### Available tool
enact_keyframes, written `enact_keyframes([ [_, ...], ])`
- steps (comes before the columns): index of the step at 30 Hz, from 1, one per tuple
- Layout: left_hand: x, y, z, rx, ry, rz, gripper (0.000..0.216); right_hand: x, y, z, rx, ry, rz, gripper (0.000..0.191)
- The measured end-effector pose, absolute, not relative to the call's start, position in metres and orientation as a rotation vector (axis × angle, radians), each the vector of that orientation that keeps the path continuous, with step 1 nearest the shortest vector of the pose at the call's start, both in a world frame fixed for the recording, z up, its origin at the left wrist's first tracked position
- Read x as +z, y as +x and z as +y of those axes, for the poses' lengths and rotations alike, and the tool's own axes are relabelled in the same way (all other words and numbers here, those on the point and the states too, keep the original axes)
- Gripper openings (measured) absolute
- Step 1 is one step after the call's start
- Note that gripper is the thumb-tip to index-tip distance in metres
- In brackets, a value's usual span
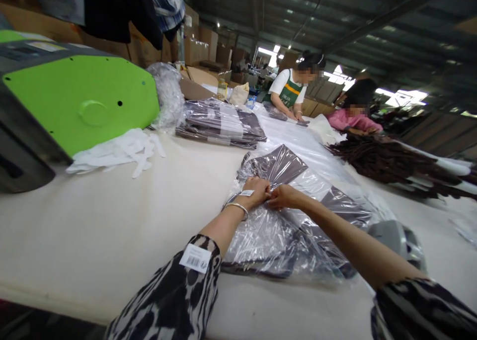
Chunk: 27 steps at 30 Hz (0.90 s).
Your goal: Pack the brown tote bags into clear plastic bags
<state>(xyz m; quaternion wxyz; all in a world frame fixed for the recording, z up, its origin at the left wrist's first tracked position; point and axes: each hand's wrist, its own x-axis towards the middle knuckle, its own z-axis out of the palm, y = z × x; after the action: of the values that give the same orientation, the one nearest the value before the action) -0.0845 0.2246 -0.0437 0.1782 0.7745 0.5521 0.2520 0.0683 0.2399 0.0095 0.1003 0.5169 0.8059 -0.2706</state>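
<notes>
Dark folded garments in a clear plastic bag point(278, 235) lie on the table in front of me. Over the middle of this bag my left hand point(257, 190) is closed, its fingers gathering the crinkled plastic. My right hand point(285, 197) meets it there, fingertips pinched on the same plastic, almost touching the left. The plastic pulls into creases that run out from both hands. A white barcode label point(196, 258) is stuck on my left sleeve, and a small white label point(247, 193) sits near my left wrist.
A green machine point(85, 99) stands at the left, with white strips point(119, 151) beside it. Behind the bag lies another wrapped garment stack point(227, 124). A tape dispenser point(397, 240) is at the right. Two people work across the table near a dark brown pile point(391, 163).
</notes>
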Motion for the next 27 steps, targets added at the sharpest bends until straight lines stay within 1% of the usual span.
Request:
enact_keyframes([
  [8,-0.043,-0.081,0.225,0.66,2.212,1.59,0.008,0.008,0.053,0.24,-0.419,1.661,2.346,0.033],
  [12,-0.043,-0.08,0.224,0.647,2.219,1.592,0.008,0.005,0.065,0.248,-0.304,1.763,2.368,0.045],
  [14,-0.043,-0.08,0.224,0.645,2.216,1.595,0.008,0.006,0.077,0.251,-0.362,1.748,2.389,0.045],
  [17,-0.042,-0.08,0.223,0.646,2.208,1.588,0.008,0.007,0.098,0.252,-0.536,1.685,2.432,0.04],
  [19,-0.041,-0.08,0.223,0.648,2.204,1.577,0.007,0.004,0.109,0.25,-0.639,1.702,2.468,0.04],
  [23,-0.039,-0.08,0.222,0.645,2.187,1.589,0.004,-0.006,0.121,0.25,-0.695,1.865,2.483,0.043],
  [27,-0.038,-0.079,0.224,0.638,2.166,1.584,0.004,-0.009,0.117,0.253,-0.769,1.874,2.426,0.047],
])
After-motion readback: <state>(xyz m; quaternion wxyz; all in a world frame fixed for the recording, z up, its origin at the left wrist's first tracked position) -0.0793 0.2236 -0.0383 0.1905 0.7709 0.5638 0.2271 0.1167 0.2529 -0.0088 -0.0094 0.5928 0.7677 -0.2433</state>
